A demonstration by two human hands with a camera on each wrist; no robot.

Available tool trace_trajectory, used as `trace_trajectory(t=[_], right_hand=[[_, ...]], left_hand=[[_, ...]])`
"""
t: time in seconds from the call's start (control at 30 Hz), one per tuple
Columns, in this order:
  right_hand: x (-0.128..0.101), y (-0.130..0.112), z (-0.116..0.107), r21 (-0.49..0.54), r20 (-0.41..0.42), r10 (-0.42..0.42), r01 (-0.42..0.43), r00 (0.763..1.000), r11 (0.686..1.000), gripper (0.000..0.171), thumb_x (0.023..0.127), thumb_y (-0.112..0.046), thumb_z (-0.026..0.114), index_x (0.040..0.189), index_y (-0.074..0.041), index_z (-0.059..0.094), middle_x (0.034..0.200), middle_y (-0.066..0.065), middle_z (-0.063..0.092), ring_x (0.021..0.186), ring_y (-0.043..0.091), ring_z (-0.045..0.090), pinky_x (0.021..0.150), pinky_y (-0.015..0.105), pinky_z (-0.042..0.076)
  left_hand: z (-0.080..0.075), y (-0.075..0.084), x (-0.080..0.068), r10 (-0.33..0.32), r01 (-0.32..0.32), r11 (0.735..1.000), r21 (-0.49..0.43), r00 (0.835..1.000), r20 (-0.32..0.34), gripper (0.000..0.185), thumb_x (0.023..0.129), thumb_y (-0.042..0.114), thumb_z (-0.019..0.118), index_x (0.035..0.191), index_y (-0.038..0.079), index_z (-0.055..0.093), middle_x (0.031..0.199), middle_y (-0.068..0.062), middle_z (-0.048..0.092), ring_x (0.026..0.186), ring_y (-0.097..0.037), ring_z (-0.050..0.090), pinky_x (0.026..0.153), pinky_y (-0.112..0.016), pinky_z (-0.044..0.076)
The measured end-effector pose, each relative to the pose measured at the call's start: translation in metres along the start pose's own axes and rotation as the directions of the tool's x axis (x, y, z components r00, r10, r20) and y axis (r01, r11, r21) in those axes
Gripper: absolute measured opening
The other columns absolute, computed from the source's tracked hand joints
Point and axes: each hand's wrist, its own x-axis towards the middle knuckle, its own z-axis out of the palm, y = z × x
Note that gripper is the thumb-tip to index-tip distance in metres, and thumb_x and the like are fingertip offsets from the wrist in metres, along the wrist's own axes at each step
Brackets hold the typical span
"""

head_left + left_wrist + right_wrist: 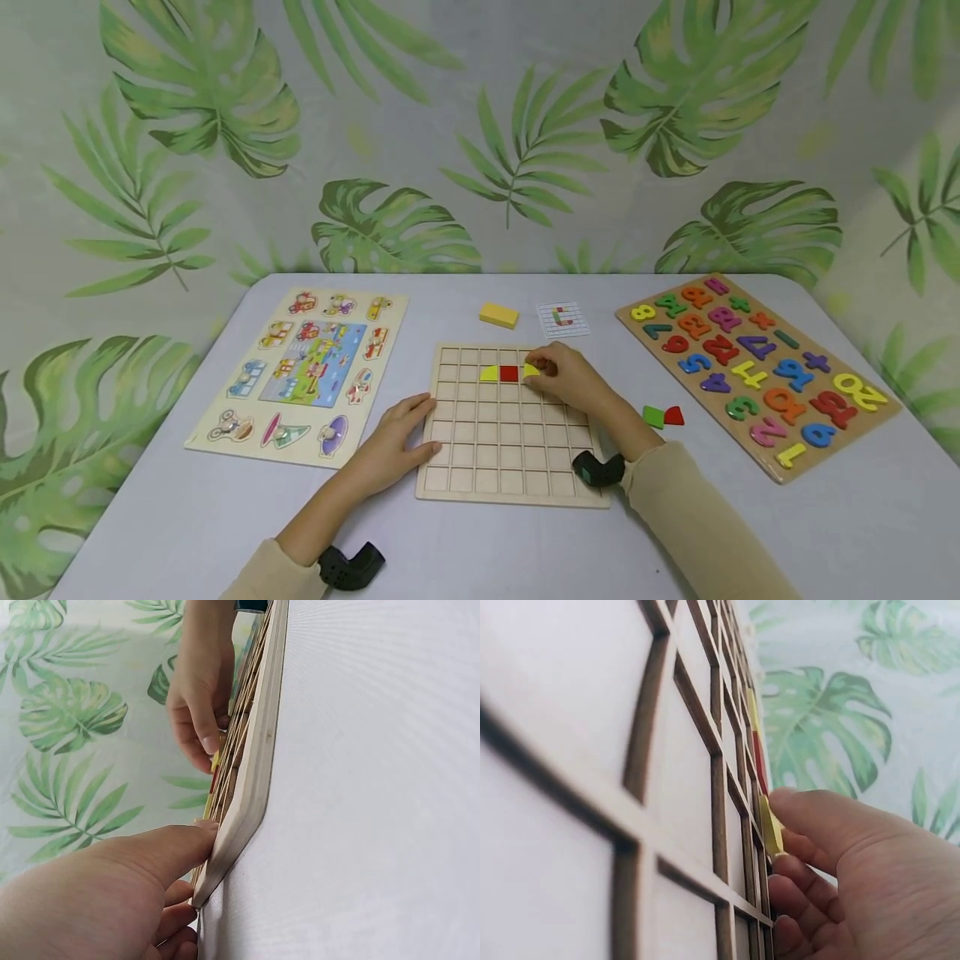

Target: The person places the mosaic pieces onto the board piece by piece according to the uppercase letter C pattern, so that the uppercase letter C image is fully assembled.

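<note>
A light wooden grid board (510,433) lies flat in the middle of the table. In one of its upper rows sit a yellow tile with a rounded corner (489,374) and, beside it, a red square tile (508,374). My right hand (567,379) pinches a second yellow tile (772,826) between thumb and fingers, just right of the red one and right at the grid. My left hand (390,450) rests along the board's left edge, thumb and fingers spread; the left wrist view shows its thumb (180,844) touching the rim.
Right of the board lie a green tile (653,417) and a red tile (674,416). Behind it are a yellow block (498,315) and a pattern card (564,320). A picture puzzle (247,421) lies left, a number puzzle (716,346) right.
</note>
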Motion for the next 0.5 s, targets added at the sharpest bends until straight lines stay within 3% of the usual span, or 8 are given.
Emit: trace_trajectory(t=[0.13,0.33,0.5], right_hand=[[-0.003,0.0018,-0.001,0.052,-0.023,0.007,-0.006,1.0,0.999,0.023,0.083,-0.014,0.064,0.104,-0.006,0.062,0.094,0.005,0.054,0.082,0.018,0.047,0.073,0.032,0.041],[-0.0033,0.0026,-0.0005,0.05,-0.02,-0.025,0.026,1.0,0.998,0.017,0.084,-0.015,0.065,0.099,-0.008,0.064,0.089,0.003,0.052,0.079,0.018,0.046,0.07,0.032,0.041],[-0.0038,-0.0009,-0.0039,0.066,0.013,0.011,-0.012,1.0,0.998,0.024,0.084,-0.019,0.065,0.105,-0.008,0.062,0.094,0.005,0.053,0.083,0.019,0.047,0.073,0.034,0.041]], left_hand=[[-0.0001,0.0005,0.0001,0.003,-0.003,1.0,0.007,1.0,-0.002,0.065,0.083,0.023,0.065,0.136,0.0,0.035,0.142,-0.013,0.028,0.13,-0.03,0.02,0.102,-0.047,0.022],[-0.0005,0.0005,0.0001,0.005,-0.005,1.0,0.012,1.0,0.0,0.065,0.084,0.023,0.065,0.137,0.0,0.035,0.142,-0.013,0.028,0.13,-0.03,0.02,0.102,-0.047,0.022],[0.0004,-0.0011,0.0,0.003,-0.003,1.0,0.002,1.0,-0.002,0.065,0.083,0.023,0.065,0.136,0.0,0.035,0.142,-0.013,0.028,0.13,-0.03,0.02,0.101,-0.047,0.022]])
